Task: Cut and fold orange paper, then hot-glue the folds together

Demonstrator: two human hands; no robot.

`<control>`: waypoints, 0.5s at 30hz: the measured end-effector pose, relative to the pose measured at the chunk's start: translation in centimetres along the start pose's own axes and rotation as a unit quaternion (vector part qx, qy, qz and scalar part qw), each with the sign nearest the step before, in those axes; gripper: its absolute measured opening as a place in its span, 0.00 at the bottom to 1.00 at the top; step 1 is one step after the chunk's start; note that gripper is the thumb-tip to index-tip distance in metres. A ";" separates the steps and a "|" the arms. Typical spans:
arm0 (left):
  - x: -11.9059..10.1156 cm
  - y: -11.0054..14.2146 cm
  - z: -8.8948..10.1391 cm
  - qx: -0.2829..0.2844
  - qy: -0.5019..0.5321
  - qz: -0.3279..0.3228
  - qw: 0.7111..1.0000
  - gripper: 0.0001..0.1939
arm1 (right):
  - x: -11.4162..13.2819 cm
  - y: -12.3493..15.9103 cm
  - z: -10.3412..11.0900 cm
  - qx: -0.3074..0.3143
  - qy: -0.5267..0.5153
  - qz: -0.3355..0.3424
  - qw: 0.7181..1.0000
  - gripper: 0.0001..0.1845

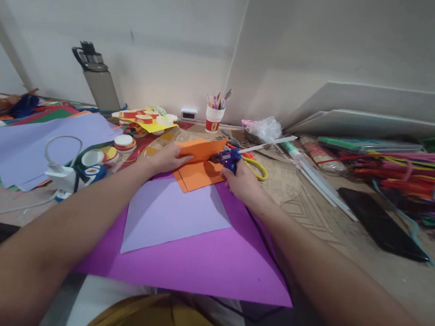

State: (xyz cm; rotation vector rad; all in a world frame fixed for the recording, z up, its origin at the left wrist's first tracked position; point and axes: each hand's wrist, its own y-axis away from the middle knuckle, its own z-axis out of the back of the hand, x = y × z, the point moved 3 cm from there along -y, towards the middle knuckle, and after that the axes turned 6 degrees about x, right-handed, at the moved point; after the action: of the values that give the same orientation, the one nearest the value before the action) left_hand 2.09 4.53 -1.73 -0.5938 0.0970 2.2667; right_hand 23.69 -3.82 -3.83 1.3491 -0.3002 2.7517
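My left hand [170, 158] pinches the left end of an orange sheet of paper [203, 150], lifted and tilted up. In my right hand [242, 179] is a blue hot glue gun [228, 159], with a white glue stick [267, 144] poking out of its back. Its nozzle points left at the right part of the lifted sheet; whether they touch I cannot tell. Below lie more orange sheets [196, 178], on a lilac sheet [174, 215] and a large purple sheet [207, 264]. Yellow-handled scissors [259, 170] lie partly hidden behind the glue gun.
At left are lilac sheets [50, 142], tape rolls [125, 143] and a white plug adapter [62, 176] with a cable. A bottle [101, 85] and a paper cup of pens [214, 119] stand at the back. On the right lie a black phone [383, 222] and colourful pipe cleaners [401, 175].
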 end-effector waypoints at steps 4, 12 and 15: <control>0.3 -0.6 -0.7 -0.085 0.014 0.052 0.995 0.20 | 1.0 0.2 0.7 0.011 0.082 -0.022 0.996 0.07; 1.1 -1.3 -1.4 -0.141 0.090 0.081 0.983 0.19 | 1.0 -0.1 1.3 0.020 0.132 -0.035 0.990 0.17; 0.8 -1.3 -1.9 -0.089 0.084 0.066 0.990 0.20 | 1.0 -0.1 1.0 0.024 0.141 -0.028 0.989 0.18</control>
State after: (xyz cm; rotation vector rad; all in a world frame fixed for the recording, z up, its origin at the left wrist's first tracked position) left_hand 3.28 5.50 -3.66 -0.8970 0.0160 2.3649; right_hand 23.90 -3.95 -2.41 0.9421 -0.1769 2.8667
